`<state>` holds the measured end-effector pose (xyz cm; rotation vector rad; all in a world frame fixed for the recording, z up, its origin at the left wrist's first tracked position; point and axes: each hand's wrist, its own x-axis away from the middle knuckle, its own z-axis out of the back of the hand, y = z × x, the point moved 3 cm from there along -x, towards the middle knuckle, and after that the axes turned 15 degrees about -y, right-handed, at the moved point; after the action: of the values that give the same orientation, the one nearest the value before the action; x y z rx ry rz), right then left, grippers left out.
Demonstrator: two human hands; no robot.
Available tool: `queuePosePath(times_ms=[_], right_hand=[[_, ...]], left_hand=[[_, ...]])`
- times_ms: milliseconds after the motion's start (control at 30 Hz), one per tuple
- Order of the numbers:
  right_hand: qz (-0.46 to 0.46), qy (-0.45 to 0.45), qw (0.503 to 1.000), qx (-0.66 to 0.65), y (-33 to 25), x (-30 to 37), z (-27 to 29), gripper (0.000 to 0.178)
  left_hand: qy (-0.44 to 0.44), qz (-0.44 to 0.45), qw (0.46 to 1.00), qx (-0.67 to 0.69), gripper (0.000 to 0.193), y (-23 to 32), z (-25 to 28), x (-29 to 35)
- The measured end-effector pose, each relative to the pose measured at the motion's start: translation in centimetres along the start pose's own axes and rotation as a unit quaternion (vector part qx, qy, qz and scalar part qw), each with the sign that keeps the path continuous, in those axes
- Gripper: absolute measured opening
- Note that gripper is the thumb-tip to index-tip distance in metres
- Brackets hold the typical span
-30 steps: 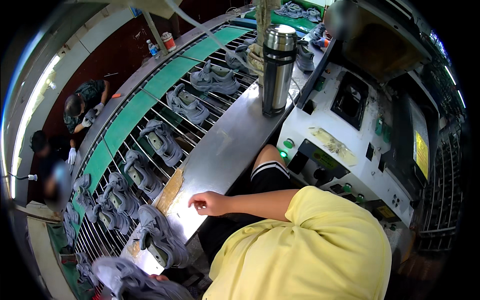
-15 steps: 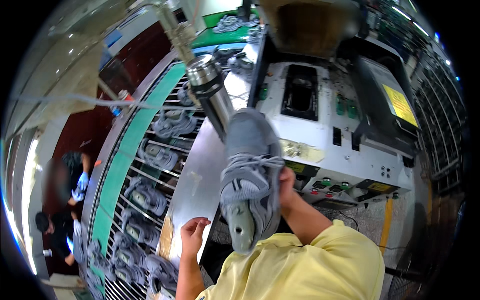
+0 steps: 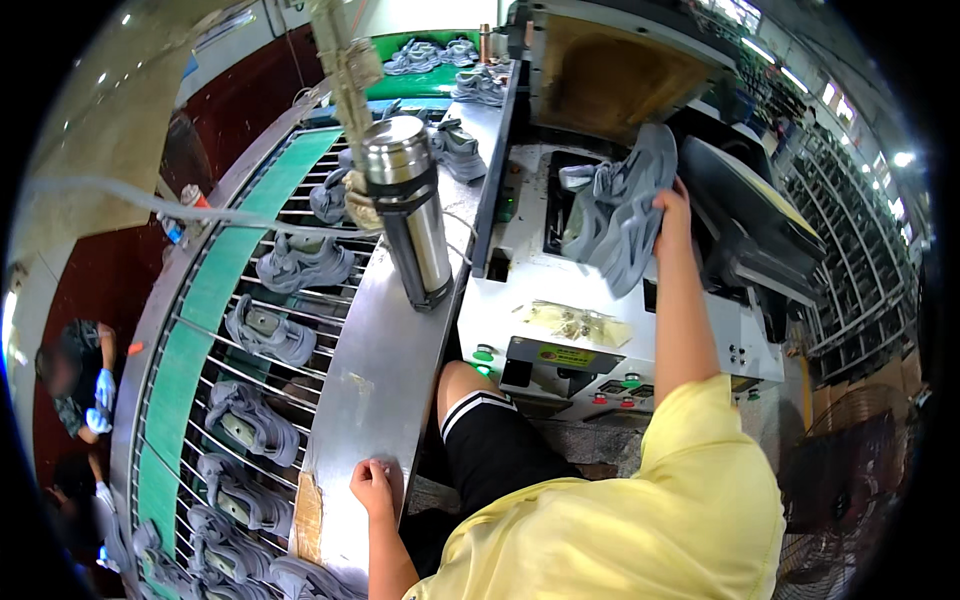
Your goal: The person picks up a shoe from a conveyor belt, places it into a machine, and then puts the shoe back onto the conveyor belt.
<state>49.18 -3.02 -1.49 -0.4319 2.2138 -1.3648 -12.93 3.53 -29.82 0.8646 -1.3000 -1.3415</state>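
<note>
And it's one left hand [image 3: 373, 486] at seven o'clock, one right hand [image 3: 674, 215] gripping one grey shoe [image 3: 627, 240] at two! One steel flask [image 3: 408, 215] at eleven, two co-workers [image 3: 92, 350] between eight and nine!

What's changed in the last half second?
The right hand carried the grey shoe forward and right, from before the chest to over the white boxy machine. The left hand stays near the grey metal ledge; the silver-and-black flask still stands there.
</note>
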Motion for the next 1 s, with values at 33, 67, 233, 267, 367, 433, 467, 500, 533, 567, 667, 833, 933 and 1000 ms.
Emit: queuePosePath(times_ms=[33,67,233,267,367,433,467,500,533,567,667,833,933,1000], right_hand=[[0.008,-0.003,0.997,0.077,0.2,-3.1,-0.2,0.071],[-0.002,0.025,0.984,0.175,0.4,-6.6,0.1,0.072],[-0.136,0.056,0.771,0.620,2.2,-14.1,-5.4,0.069],[-0.181,0.030,0.719,0.670,3.5,-16.6,-3.7,0.066],[-0.254,0.029,0.701,0.666,7.9,-16.1,-4.7,0.078],[-0.319,0.077,0.681,0.655,8.0,-11.8,-9.3,0.087],[-0.325,0.122,0.689,0.636,7.7,-10.0,-9.7,0.088],[-0.325,0.100,0.686,0.644,7.9,-10.0,-9.8,0.089],[-0.323,0.080,0.682,0.651,7.8,-10.1,-9.4,0.090],[-0.322,0.063,0.678,0.658,7.6,-10.1,-8.6,0.090],[-0.250,-0.005,0.685,0.685,7.1,-7.2,-7.8,0.078],[0.108,-0.093,0.670,0.729,8.5,4.9,-3.9,0.052],[0.142,-0.183,0.752,0.617,6.5,15.1,0.0,0.032],[0.206,-0.226,0.797,0.521,3.7,21.5,1.0,0.016]], left_hand=[[-0.009,-0.010,1.000,0.000,0.017,0.3,0.0,0.1],[-0.020,-0.022,1.000,0.004,0.017,0.3,-0.3,0.1],[0.002,-0.033,0.999,0.014,0.015,0.9,-0.6,0.7],[-0.007,-0.032,0.999,0.002,0.014,1.6,-1.0,0.6],[0.012,-0.015,1.000,0.002,0.014,1.3,-0.8,0.5],[0.026,-0.019,0.999,-0.012,0.015,0.5,0.0,0.9],[0.015,-0.029,0.999,0.011,0.014,1.2,-0.2,0.9],[0.021,-0.029,0.999,0.003,0.015,1.4,-0.3,0.8],[0.024,-0.031,0.999,-0.003,0.017,1.4,-0.4,0.7],[0.019,-0.018,1.000,-0.008,0.016,1.3,-0.5,0.6],[0.034,-0.004,0.997,-0.064,0.012,1.3,-0.8,0.2],[0.066,0.039,0.971,0.228,0.038,2.3,-7.6,-0.4],[-0.090,0.151,0.930,0.323,0.065,5.1,-14.4,0.0],[-0.163,0.171,0.892,0.385,0.072,10.0,-18.8,-0.2]])
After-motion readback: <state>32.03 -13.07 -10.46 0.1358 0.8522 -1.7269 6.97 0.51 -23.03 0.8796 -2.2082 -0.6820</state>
